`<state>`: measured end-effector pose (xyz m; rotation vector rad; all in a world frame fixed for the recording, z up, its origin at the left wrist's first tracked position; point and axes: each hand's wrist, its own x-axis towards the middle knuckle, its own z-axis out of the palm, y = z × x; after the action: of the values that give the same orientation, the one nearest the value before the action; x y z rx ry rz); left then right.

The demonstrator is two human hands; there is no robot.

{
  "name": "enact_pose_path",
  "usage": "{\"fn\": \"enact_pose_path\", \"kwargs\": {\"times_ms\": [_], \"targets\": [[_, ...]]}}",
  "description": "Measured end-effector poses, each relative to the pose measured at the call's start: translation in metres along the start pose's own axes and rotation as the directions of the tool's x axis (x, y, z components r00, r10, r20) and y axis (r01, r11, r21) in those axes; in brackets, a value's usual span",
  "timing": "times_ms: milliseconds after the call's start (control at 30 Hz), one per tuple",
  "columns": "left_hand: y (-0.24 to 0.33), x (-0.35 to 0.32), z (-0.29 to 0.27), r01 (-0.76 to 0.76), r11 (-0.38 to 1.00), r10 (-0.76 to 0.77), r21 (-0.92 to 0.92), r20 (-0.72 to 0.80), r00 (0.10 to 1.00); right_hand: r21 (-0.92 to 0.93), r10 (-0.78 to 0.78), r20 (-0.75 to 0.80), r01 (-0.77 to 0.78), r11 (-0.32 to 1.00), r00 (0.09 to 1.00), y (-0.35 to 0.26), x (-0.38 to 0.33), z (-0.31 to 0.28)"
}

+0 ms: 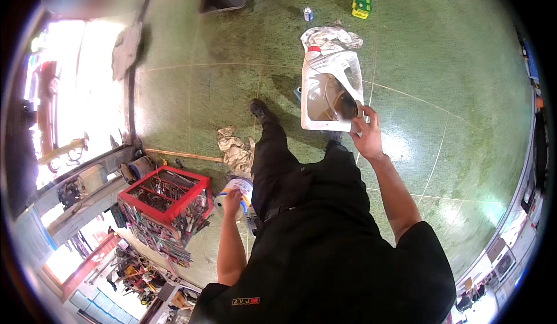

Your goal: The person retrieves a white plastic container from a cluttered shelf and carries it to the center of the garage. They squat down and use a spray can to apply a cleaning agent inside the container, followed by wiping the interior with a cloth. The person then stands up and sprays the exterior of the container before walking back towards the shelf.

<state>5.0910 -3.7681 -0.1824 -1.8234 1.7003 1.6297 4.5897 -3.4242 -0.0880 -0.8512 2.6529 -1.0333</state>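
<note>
Brown liquid inside cut white jug (331,89)

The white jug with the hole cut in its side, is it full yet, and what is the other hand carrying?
The cut-open white jug already holds brownish liquid. The right hand grips its lower corner, carrying it above the green floor. The left hand holds a white and blue bucket beside the red tool cart. Neither container is set down yet.

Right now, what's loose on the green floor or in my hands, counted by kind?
Cut-open white jugs: 1, in the right hand
Round white tubs: 1, under the left hand
Rags: 2
Drink cans: 1
Green and yellow packs: 1
Total: 6
</note>
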Motion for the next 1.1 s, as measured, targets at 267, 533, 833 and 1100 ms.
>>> {"fn": "enact_pose_path", "kwargs": {"times_ms": [267,533,833,1100], "targets": [[0.082,0.168,-0.127,-0.009,0.996,0.01,0.087,-0.013,1.0,-0.03,0.108,0.008,-0.108,0.994,0.994,-0.088,0.103,0.115],[0.275,0.304,-0.231,-0.238,0.925,0.228,0.297,0.067,0.971,0.046,0.141,-0.07,-0.138,0.989,0.988,-0.145,0.234,0.188],[0.552,0.371,-0.075,-0.525,0.722,0.419,0.452,0.318,0.85,0.051,0.162,-0.078,-0.158,0.986,0.984,-0.12,0.353,0.239],[0.668,0.449,0.083,-0.639,0.634,0.418,0.436,0.501,0.758,0.098,0.202,0.113,-0.213,0.972,0.973,-0.028,0.453,0.298]]}}
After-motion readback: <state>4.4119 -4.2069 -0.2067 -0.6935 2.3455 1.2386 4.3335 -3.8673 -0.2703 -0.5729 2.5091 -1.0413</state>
